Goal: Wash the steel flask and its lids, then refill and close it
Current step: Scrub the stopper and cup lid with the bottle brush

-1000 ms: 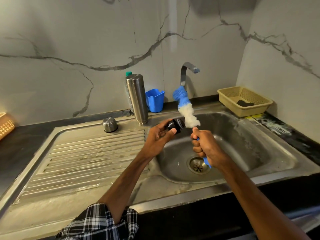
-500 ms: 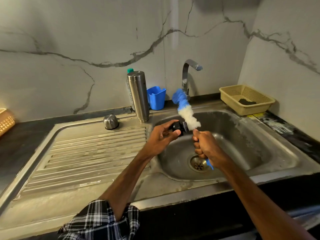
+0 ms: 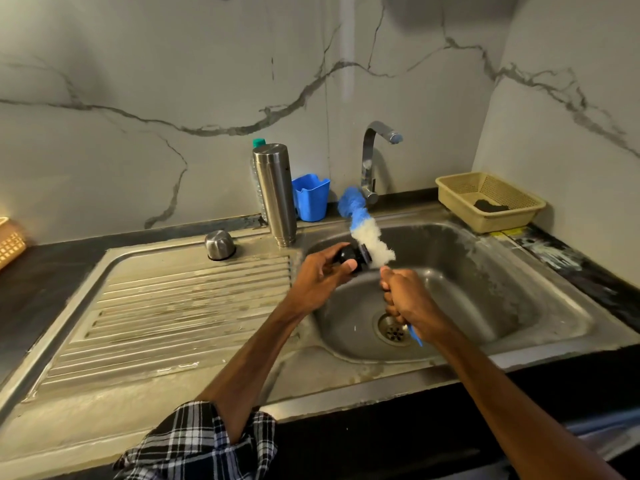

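Grey-veined marble backed a steel sink [image 3: 485, 289], and both hands worked out over its basin, presumably so that suds and drips would fall toward the drain [image 3: 393, 329] below the knuckles. The left hand [image 3: 318, 278] pinched a small black inner lid [image 3: 351, 259] between thumb and curled fingers [image 3: 332, 251], turned so that one face met the brush. The right hand [image 3: 405, 299] was wrapped in a fist round the blue handle of a bottle brush [image 3: 363, 226], whose white-and-blue bristles rose away from that fist and lay against the lid just beyond the left fingertips. That arrangement read as scrubbing: one hand steadied the small part while the other drove the brush. The handle's tail poked out beneath the right fist, above the drain.

Beyond the left fingertips, on the sink's back edge, the steel flask [image 3: 274, 194] stood upright, seemingly mouth down to drain, though I could not be sure. Its domed steel cap [image 3: 219, 244] sat left of the left hand at the top of the drainboard [image 3: 173, 306], well apart from the fingers. A blue cup [image 3: 310, 197] stood just beside the flask, and the tap [image 3: 375, 157] rose past the brush tip with no water visibly running. Far to the right of the right fist lay a beige basket [image 3: 490, 200] holding something dark. By my judgement the washing was midway, with rinsing, refilling and closing not yet done.
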`<state>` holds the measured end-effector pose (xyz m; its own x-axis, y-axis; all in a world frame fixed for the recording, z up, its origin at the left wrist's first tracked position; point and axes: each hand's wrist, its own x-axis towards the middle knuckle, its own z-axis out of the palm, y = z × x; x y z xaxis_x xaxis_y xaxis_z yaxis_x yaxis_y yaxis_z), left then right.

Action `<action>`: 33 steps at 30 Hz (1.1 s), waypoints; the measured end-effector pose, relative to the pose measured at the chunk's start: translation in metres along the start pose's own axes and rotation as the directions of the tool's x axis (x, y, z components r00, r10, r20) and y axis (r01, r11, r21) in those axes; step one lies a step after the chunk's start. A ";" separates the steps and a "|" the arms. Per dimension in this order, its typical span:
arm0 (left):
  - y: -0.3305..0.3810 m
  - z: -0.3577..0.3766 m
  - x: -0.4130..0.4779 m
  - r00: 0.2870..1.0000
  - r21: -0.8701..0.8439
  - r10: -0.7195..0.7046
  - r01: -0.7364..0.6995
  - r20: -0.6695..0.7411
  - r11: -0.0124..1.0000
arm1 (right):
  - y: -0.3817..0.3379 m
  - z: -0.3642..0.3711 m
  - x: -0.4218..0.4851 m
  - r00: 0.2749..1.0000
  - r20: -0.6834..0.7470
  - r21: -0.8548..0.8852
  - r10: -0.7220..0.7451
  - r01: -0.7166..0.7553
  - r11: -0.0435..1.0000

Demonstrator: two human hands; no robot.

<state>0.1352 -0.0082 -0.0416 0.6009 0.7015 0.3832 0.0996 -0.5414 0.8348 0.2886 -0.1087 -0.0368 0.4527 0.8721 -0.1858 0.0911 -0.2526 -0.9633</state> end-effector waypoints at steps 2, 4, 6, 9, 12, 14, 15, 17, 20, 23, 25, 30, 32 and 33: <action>0.003 0.005 0.001 1.000 -0.006 0.019 -0.019 -0.012 1.000 | 0.000 -0.001 0.000 1.000 -0.016 0.015 0.011 -0.011 1.000; 0.000 0.000 0.004 0.997 -0.014 0.015 -0.016 -0.082 1.000 | 0.007 0.004 -0.005 1.000 0.024 0.009 0.017 -0.017 1.000; -0.005 -0.005 0.006 0.996 0.031 0.017 -0.015 -0.088 0.999 | 0.009 0.007 -0.006 0.999 0.033 -0.025 0.016 -0.015 1.000; 0.000 0.005 0.004 0.998 0.116 0.048 -0.043 -0.047 0.992 | 0.003 0.006 0.006 0.999 -0.047 -0.043 0.003 -0.005 0.999; 0.001 0.004 0.006 0.994 0.130 0.060 -0.047 -0.096 0.990 | 0.006 0.003 0.012 0.995 -0.093 -0.046 -0.038 0.033 0.998; -0.006 -0.003 0.008 0.991 0.150 0.020 -0.001 -0.130 0.989 | 0.012 0.004 0.009 0.992 -0.080 -0.109 -0.097 0.088 0.990; -0.009 -0.005 0.008 0.991 0.172 0.009 0.014 -0.132 0.985 | 0.015 0.005 0.008 0.991 -0.068 -0.137 -0.118 0.108 0.985; -0.009 -0.005 0.004 0.996 0.210 0.018 0.000 -0.084 0.978 | 0.015 0.006 0.010 0.988 -0.072 -0.188 -0.136 0.121 0.975; -0.003 0.005 0.000 0.997 0.247 0.065 -0.073 0.040 0.966 | 0.011 0.002 0.013 0.981 -0.105 -0.251 -0.160 0.130 0.959; -0.007 0.001 0.004 0.998 0.263 0.049 -0.036 -0.043 0.964 | 0.014 0.002 0.010 0.974 -0.081 -0.334 -0.212 0.174 0.926; -0.016 -0.004 0.005 0.996 0.261 0.009 0.014 -0.089 0.965 | 0.015 0.007 0.005 0.968 -0.052 -0.394 -0.246 0.206 0.896; -0.013 0.008 0.000 0.999 0.261 -0.012 0.002 0.041 0.965 | 0.006 0.000 0.012 0.968 -0.102 -0.410 -0.229 0.169 0.896; -0.011 0.008 0.002 1.000 0.165 -0.024 0.025 -0.004 0.986 | 0.006 -0.004 0.014 0.976 -0.096 -0.383 -0.193 0.143 0.913; -0.011 0.006 0.003 0.997 0.082 -0.061 0.064 -0.042 0.995 | 0.007 -0.006 0.015 0.979 -0.102 -0.367 -0.178 0.129 0.921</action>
<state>0.1413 -0.0030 -0.0519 0.5598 0.7520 0.3480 0.2030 -0.5316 0.8223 0.3013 -0.0999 -0.0452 0.5169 0.8560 0.0092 0.4681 -0.2736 -0.8402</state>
